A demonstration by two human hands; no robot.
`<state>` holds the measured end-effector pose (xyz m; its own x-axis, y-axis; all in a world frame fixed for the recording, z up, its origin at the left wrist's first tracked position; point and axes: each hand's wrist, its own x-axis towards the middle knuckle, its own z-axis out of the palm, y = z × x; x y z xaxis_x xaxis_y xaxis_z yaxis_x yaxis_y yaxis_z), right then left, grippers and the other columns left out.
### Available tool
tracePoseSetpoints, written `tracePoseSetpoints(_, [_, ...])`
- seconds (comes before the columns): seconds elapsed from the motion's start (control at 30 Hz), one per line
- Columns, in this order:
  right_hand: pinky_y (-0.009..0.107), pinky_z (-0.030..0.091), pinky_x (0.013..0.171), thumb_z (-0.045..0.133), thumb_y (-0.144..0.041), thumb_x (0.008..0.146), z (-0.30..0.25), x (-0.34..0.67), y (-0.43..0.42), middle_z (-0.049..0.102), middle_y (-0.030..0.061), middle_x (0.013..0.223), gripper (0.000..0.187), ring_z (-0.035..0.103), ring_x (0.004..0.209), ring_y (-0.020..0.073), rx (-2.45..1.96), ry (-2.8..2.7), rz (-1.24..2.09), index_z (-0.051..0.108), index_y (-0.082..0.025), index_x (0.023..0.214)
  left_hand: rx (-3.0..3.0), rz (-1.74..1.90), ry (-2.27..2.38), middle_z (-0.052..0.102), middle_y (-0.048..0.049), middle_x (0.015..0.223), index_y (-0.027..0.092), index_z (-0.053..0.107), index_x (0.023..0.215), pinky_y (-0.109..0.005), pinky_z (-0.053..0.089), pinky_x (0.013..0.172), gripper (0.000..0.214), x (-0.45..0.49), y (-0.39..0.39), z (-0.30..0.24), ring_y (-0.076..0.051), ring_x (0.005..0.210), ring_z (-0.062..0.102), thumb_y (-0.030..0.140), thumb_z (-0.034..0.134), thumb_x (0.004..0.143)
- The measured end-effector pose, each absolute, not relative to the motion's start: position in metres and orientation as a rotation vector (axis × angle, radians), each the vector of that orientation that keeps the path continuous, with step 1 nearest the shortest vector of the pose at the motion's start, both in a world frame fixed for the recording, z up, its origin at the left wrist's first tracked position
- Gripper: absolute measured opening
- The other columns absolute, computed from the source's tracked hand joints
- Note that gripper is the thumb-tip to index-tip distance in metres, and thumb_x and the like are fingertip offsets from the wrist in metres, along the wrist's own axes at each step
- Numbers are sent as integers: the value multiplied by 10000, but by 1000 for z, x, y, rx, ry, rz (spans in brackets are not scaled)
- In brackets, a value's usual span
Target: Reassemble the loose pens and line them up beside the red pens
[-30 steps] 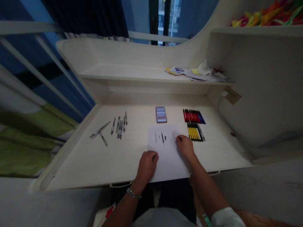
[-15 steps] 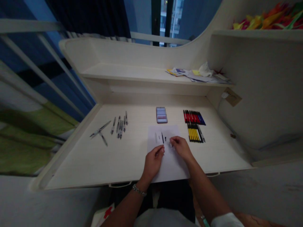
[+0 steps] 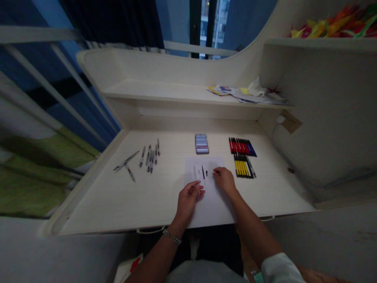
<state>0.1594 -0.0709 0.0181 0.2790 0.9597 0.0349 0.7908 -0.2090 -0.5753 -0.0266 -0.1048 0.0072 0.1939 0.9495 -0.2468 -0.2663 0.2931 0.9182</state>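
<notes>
A sheet of white paper (image 3: 212,210) lies on the desk in front of me, with pen parts on it. They are a clear barrel (image 3: 194,172), a tiny dark-marked piece (image 3: 198,171), a thin black refill (image 3: 203,172) and a small black piece (image 3: 206,173). My left hand (image 3: 188,198) hovers over the paper's left side below these parts, fingers curled in, with something small and pale at the fingertips that I cannot make out. Just right of the black piece, my right hand (image 3: 226,181) has its fingertips pinched together; whatever they hold is hidden.
Behind the paper lies a phone (image 3: 202,144). Several clear pens (image 3: 151,157) are spread to the left, near some crossed pens (image 3: 126,162). On the right sit rows of red and blue pens (image 3: 241,146) and yellow pens (image 3: 242,166). Papers (image 3: 235,92) rest on the shelf.
The translucent bit seen at my right fingertips no longer shows there. A pale bit now shows at my left fingertips. My left hand has turned and its fingers have parted slightly.
</notes>
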Motion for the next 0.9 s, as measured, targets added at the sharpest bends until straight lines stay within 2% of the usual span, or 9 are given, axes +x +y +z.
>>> tracePoseSetpoints(0.17, [286,411,772,562,-331,844,13,155,-60,664,100,993,228,603,911,208,-2200,-1663,358,697,-212,984,884,1006,1015,699,-126,955,134,634,1087,-345,571,746,477,-25,-106,4,-184,793,687,456,689,741])
tracePoseSetpoints(0.33, [290,404,789,543,-273,839,12,152,-60,662,100,966,182,590,918,203,-2140,-1616,396,699,-198,897,906,1003,1003,700,-124,941,129,636,1080,-364,571,760,463,-26,-105,3,-188,785,689,447,686,747])
tracePoseSetpoints(0.43, [284,416,798,541,-255,817,12,152,-64,678,75,898,168,598,868,182,-1855,-1508,596,687,-178,850,934,1007,988,702,-126,944,129,635,1083,-372,569,771,451,-26,-105,4,-192,787,692,441,675,760])
tracePoseSetpoints(0.53, [267,438,670,573,-339,788,14,149,-73,679,43,809,237,587,714,155,-1533,-1264,918,677,-165,911,976,1003,977,708,-129,946,129,633,1087,-375,566,782,444,-24,-105,7,-198,795,696,440,663,772])
tracePoseSetpoints(0.63, [242,409,561,620,-418,749,21,142,-85,682,37,810,345,557,635,135,-1346,-1023,1152,670,-176,990,1022,987,988,715,-131,939,124,638,1081,-366,564,778,446,-21,-105,10,-203,796,698,442,662,769])
tracePoseSetpoints(0.9, [237,411,568,669,-404,715,40,130,-100,710,51,856,284,564,661,133,-1293,-988,1185,687,-192,902,1096,986,973,726,-104,939,142,659,1058,-341,558,778,387,-16,-107,13,-193,793,698,412,654,782])
